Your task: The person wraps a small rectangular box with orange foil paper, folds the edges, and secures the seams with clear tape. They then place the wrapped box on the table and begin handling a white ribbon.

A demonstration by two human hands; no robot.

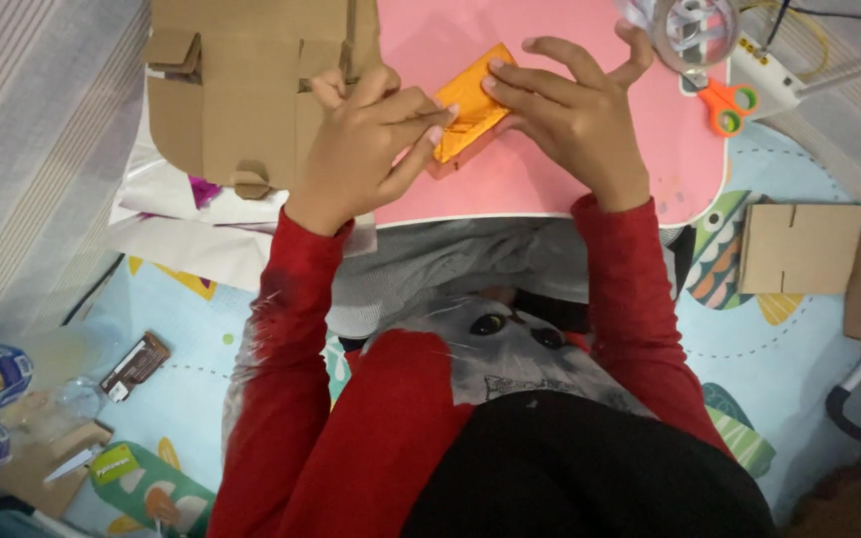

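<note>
Red sleeves point(291, 329) reach forward. Both hands, left hand point(366, 139) and right hand point(570, 115), pinch an orange paper box point(468, 103) on a pink table point(550, 179), seemingly folding it; next needs firm creasing. Cardboard point(241, 80) and scissors point(724, 103) lie beyond.

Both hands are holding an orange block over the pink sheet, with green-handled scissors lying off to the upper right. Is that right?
Not quite: the scissors have orange handles, not green, as the head view shows. The rest holds: the left hand and right hand hold the orange block over the pink sheet.
</note>
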